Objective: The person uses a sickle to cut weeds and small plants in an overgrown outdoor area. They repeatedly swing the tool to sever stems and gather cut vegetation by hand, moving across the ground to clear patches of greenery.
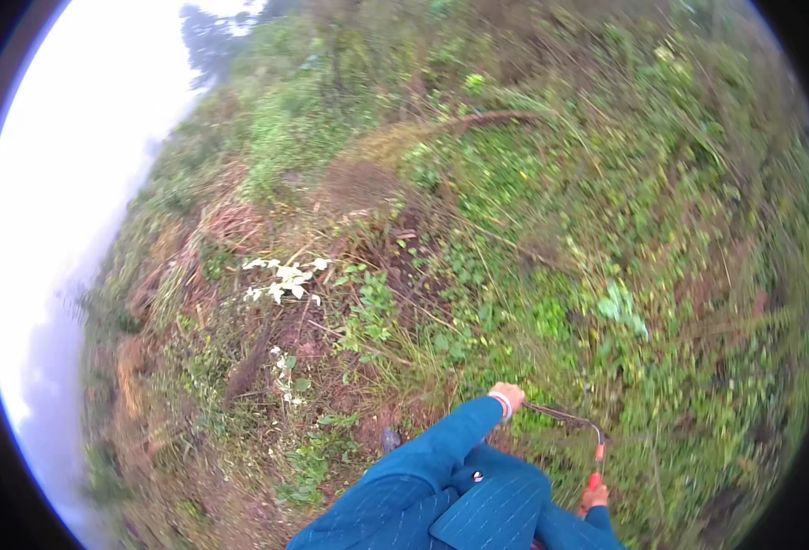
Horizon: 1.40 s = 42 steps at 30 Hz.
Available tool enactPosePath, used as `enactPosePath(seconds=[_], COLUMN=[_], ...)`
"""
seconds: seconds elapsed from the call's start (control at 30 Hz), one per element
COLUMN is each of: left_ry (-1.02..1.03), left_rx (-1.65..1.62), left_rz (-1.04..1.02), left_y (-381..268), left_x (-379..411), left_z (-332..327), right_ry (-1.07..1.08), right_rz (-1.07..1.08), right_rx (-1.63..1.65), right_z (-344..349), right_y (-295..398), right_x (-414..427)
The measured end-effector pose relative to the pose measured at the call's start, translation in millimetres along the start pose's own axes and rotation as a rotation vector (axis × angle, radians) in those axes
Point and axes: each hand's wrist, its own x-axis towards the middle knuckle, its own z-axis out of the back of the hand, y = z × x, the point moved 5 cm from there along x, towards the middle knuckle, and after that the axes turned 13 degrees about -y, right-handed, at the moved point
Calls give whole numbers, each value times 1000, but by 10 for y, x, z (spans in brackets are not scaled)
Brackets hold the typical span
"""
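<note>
My left hand (509, 394), with a pale band at the wrist and a blue sleeve behind it, is closed on a thin bunch of dark stems (554, 413). These stems run right to the curved metal blade of a sickle (598, 433). My right hand (595, 496), lower right, grips the sickle's red-orange handle (595, 479). The blade's curve meets the far end of the stems; whether it cuts into them cannot be told. Low green plants and grass lie under both hands.
White-leaved or white-flowered plants (289, 278) stand left of centre. Piled dry stalks (232, 223) lie at the upper left, and a brown seedy stalk (493, 118) arches across the top. A dark shoe tip (390, 438) shows beside the left sleeve. Dense weeds (686, 275) cover the right side.
</note>
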Motion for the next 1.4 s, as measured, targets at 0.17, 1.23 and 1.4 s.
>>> enactPosePath(seconds=[0.17, 1.23, 1.4], left_ry=[41, -626, -515], left_rx=[-51, 16, 72], left_rz=[1, 852, 678], left_y=[126, 2511, 1961], left_x=[-435, -4069, -3433], left_z=[40, -14, 202], right_ry=[-182, 68, 22], right_rz=[28, 718, 748], right_rx=[-16, 640, 625], right_z=[-288, 184, -170], right_y=[-744, 5518, 6501], right_x=[-330, -618, -154])
